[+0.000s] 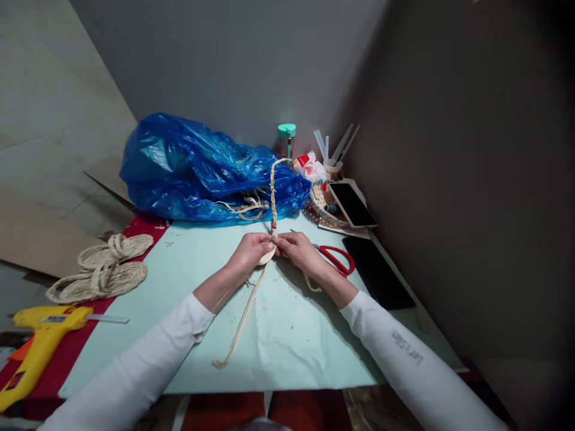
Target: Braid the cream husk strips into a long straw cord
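Observation:
A pale braided cord (274,194) rises from between my hands toward the blue bag, with a small red band near its lower end. My left hand (252,251) is closed on the cord's lower end from the left. My right hand (294,246) pinches the same spot from the right, its fingertips close to the left ones. Loose strands hang below; one long strand (242,320) trails down the light green sheet, and a shorter one (312,284) curls under my right wrist. Red-handled scissors (344,261) lie right beside my right hand, their blades partly hidden.
A blue plastic bag (179,170) spreads across the back. Woven slippers (108,275) and a yellow glue gun (49,326) lie left. A phone (354,205) rests on a basket (321,200), near a green-lidded jar (287,131). A dark flat object (380,273) lies right.

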A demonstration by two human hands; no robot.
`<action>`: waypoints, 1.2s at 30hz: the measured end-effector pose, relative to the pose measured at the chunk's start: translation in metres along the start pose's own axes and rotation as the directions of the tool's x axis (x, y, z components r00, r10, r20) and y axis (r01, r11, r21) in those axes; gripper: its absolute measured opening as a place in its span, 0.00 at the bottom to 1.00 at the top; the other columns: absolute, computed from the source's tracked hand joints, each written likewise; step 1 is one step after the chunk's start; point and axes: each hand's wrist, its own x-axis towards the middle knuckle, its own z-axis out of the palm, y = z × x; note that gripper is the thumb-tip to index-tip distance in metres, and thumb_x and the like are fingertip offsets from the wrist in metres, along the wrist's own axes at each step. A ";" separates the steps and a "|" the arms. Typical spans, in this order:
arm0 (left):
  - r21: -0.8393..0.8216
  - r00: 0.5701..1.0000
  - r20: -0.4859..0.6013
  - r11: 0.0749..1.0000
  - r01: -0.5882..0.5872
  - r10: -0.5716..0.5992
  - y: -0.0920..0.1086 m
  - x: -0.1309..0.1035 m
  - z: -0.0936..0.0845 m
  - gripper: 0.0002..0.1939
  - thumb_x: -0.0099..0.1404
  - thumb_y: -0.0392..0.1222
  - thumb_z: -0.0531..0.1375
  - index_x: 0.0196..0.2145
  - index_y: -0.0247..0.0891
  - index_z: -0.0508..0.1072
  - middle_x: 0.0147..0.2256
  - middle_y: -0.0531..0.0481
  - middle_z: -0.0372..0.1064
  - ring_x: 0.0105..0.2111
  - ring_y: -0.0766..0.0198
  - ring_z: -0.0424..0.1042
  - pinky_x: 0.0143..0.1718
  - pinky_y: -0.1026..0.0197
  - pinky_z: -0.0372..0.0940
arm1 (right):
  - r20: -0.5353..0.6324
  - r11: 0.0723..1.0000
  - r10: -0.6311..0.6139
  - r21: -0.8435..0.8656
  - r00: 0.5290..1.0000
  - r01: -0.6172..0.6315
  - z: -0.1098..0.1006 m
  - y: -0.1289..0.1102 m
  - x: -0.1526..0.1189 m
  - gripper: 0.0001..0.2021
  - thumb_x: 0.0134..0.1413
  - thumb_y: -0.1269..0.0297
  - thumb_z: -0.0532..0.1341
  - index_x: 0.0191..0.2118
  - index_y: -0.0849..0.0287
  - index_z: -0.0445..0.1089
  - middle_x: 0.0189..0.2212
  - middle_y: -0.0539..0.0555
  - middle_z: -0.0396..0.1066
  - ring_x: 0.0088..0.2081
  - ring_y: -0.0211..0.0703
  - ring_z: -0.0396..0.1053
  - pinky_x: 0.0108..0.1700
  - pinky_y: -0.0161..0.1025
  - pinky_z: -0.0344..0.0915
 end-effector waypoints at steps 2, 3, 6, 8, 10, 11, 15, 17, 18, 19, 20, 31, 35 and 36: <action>0.030 0.999 -0.031 1.000 -0.005 0.006 -0.001 -0.002 0.001 0.08 0.48 0.37 0.60 0.29 0.33 0.70 0.19 0.53 0.68 0.17 0.70 0.59 0.21 0.67 0.51 | -0.026 1.000 0.006 -0.010 1.000 -0.006 0.001 0.002 0.000 0.19 0.57 0.55 0.52 0.20 0.60 0.60 0.15 0.45 0.53 0.21 0.32 0.50 0.25 0.33 0.46; 0.069 0.998 -0.052 0.997 -0.018 0.022 -0.001 -0.003 0.001 0.10 0.49 0.38 0.60 0.32 0.34 0.69 0.19 0.54 0.68 0.17 0.69 0.60 0.21 0.67 0.51 | -0.043 1.000 0.010 -0.018 0.999 -0.011 0.002 0.003 0.000 0.19 0.56 0.55 0.52 0.19 0.60 0.59 0.15 0.45 0.53 0.21 0.33 0.50 0.25 0.33 0.46; 0.363 0.985 -0.064 0.923 -0.127 0.161 0.002 -0.005 -0.003 0.07 0.53 0.37 0.59 0.32 0.37 0.67 0.20 0.55 0.68 0.20 0.67 0.62 0.24 0.65 0.53 | -0.084 0.999 0.018 -0.044 0.996 -0.022 0.002 0.004 -0.001 0.19 0.54 0.56 0.53 0.17 0.60 0.59 0.14 0.45 0.53 0.21 0.33 0.50 0.26 0.33 0.46; 0.578 0.962 -0.007 0.786 -0.219 0.273 0.008 -0.007 -0.008 0.02 0.56 0.37 0.56 0.28 0.38 0.68 0.21 0.53 0.70 0.24 0.65 0.65 0.28 0.64 0.54 | -0.104 0.999 0.022 -0.047 0.994 -0.027 0.001 0.004 -0.002 0.18 0.54 0.58 0.53 0.17 0.60 0.60 0.13 0.45 0.55 0.20 0.33 0.51 0.25 0.33 0.47; 0.702 0.949 0.047 0.665 -0.252 0.310 0.015 -0.010 -0.010 0.07 0.59 0.37 0.54 0.26 0.39 0.69 0.23 0.51 0.72 0.27 0.62 0.67 0.31 0.62 0.55 | -0.110 0.999 0.021 -0.031 0.994 -0.025 0.000 0.006 -0.002 0.18 0.54 0.59 0.53 0.17 0.61 0.63 0.14 0.47 0.59 0.20 0.33 0.52 0.26 0.33 0.48; 0.743 0.949 0.053 0.623 -0.245 0.311 0.018 -0.013 -0.010 0.09 0.60 0.38 0.53 0.25 0.39 0.70 0.24 0.50 0.73 0.28 0.61 0.67 0.31 0.61 0.54 | -0.108 1.000 0.018 -0.014 0.994 -0.020 0.000 0.007 -0.003 0.18 0.54 0.59 0.53 0.18 0.62 0.66 0.15 0.48 0.62 0.20 0.33 0.54 0.26 0.33 0.49; 0.873 0.941 0.055 0.441 -0.208 0.335 0.023 -0.025 0.001 0.11 0.62 0.40 0.52 0.28 0.38 0.73 0.27 0.45 0.73 0.27 0.58 0.68 0.30 0.59 0.54 | -0.111 0.991 0.017 0.131 0.994 -0.002 0.002 0.012 -0.003 0.16 0.52 0.59 0.54 0.21 0.63 0.70 0.17 0.49 0.65 0.21 0.34 0.55 0.26 0.33 0.50; 0.909 0.928 0.106 0.344 -0.236 0.357 0.020 -0.032 0.012 0.11 0.64 0.39 0.51 0.34 0.38 0.74 0.30 0.43 0.74 0.29 0.56 0.70 0.31 0.58 0.55 | -0.097 0.966 0.035 0.258 0.995 -0.008 0.003 0.012 -0.005 0.15 0.50 0.60 0.56 0.20 0.63 0.68 0.16 0.48 0.61 0.21 0.33 0.53 0.24 0.32 0.48; 0.918 0.926 0.138 0.305 -0.253 0.353 0.018 -0.035 0.018 0.12 0.65 0.38 0.50 0.37 0.38 0.73 0.31 0.42 0.74 0.30 0.56 0.70 0.32 0.58 0.56 | -0.082 0.943 0.049 0.334 0.995 -0.019 0.003 0.011 -0.006 0.14 0.49 0.60 0.56 0.19 0.63 0.66 0.16 0.47 0.59 0.20 0.32 0.52 0.24 0.32 0.46; 0.924 0.924 0.168 0.272 -0.269 0.343 0.015 -0.038 0.023 0.14 0.65 0.37 0.49 0.40 0.37 0.73 0.34 0.41 0.75 0.31 0.55 0.71 0.33 0.58 0.56 | -0.060 0.911 0.063 0.411 0.996 -0.033 0.004 0.010 -0.007 0.13 0.48 0.61 0.57 0.20 0.63 0.66 0.16 0.47 0.59 0.20 0.32 0.51 0.23 0.32 0.45; 0.927 0.924 0.196 0.246 -0.284 0.328 0.014 -0.040 0.028 0.15 0.65 0.34 0.48 0.41 0.37 0.73 0.36 0.40 0.74 0.33 0.55 0.71 0.33 0.58 0.57 | -0.036 0.875 0.078 0.481 0.996 -0.051 0.004 0.009 -0.007 0.11 0.48 0.61 0.57 0.21 0.63 0.67 0.17 0.47 0.59 0.20 0.31 0.50 0.22 0.32 0.44; 0.176 0.975 -0.117 0.970 -0.168 0.190 0.020 0.003 -0.015 0.11 0.57 0.46 0.60 0.28 0.35 0.72 0.22 0.52 0.66 0.21 0.67 0.64 0.25 0.65 0.57 | 0.074 0.810 0.186 0.553 0.980 -0.195 0.002 -0.002 -0.008 0.11 0.48 0.61 0.59 0.22 0.62 0.66 0.12 0.42 0.49 0.16 0.29 0.39 0.19 0.32 0.34; -0.141 0.964 0.261 0.986 0.091 -0.052 0.007 0.008 -0.009 0.12 0.55 0.45 0.63 0.29 0.34 0.67 0.21 0.53 0.63 0.16 0.73 0.58 0.17 0.69 0.50 | 0.097 0.825 0.114 0.545 0.989 -0.149 0.001 -0.005 -0.011 0.10 0.50 0.61 0.57 0.26 0.62 0.66 0.15 0.44 0.54 0.17 0.30 0.44 0.20 0.32 0.38; -0.158 0.952 0.296 0.979 0.126 -0.075 0.005 0.007 -0.006 0.12 0.55 0.45 0.63 0.28 0.33 0.66 0.20 0.54 0.61 0.14 0.76 0.53 0.15 0.70 0.45 | 0.107 0.838 0.098 0.528 0.989 -0.140 0.000 -0.005 -0.011 0.09 0.50 0.61 0.57 0.26 0.62 0.66 0.15 0.44 0.54 0.18 0.30 0.44 0.21 0.31 0.39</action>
